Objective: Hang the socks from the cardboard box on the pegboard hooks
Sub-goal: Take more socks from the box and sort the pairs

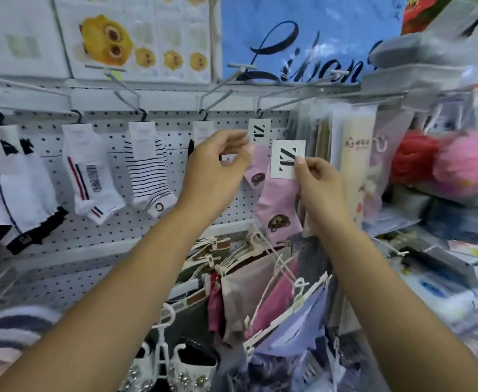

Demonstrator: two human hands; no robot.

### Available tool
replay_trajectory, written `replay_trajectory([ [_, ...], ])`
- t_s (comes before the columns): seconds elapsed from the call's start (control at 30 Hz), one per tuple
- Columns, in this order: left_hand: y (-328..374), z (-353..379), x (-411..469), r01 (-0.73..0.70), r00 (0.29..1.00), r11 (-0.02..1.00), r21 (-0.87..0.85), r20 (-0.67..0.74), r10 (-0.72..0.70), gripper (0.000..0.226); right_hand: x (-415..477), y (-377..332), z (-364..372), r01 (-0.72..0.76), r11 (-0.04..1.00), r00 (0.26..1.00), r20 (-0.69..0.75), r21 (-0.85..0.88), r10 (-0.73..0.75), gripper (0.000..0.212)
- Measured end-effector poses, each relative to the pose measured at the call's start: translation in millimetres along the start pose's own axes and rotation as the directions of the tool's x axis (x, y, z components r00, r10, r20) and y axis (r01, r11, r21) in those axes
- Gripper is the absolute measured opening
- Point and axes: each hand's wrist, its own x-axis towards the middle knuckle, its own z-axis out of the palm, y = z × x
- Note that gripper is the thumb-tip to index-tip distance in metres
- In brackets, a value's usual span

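Note:
A pair of pink socks with a bear print [281, 206] and a white "TZ" card [287, 159] is held up in front of the pegboard [113, 230]; my right hand [318, 182] pinches the card's lower right corner. My left hand [218, 168] reaches to a second pink pair [256, 174] that hangs by its "TZ" card [259, 131] from a hook [260, 108]; its fingers touch that card's left edge. The cardboard box is not in view.
White, striped and black-trimmed socks [150, 176] hang on hooks to the left. Packaged goods [353, 165] hang to the right, beside pink and red puffs [467, 162]. Clip hangers with garments [263, 292] and beaded slippers [175, 369] crowd the space below my arms.

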Motion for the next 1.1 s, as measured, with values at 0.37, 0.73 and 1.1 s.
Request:
replay_trajectory([
  [0.37,20,87,78,-0.182,0.978,0.973,0.14,-0.074,0.194,0.022,106,27,-11,0.057,0.996,0.981,0.18,0.07,-0.069,0.019],
  [0.73,33,93,84,-0.318,0.931,0.908,0.272,-0.089,0.353,0.015,147,45,18,0.085,0.971,0.961,0.239,0.224,-0.139,0.015],
  [1.1,29,98,86,-0.383,0.889,0.853,0.355,-0.11,0.445,0.023,171,54,42,0.102,0.986,0.936,0.323,0.129,-0.139,0.012],
])
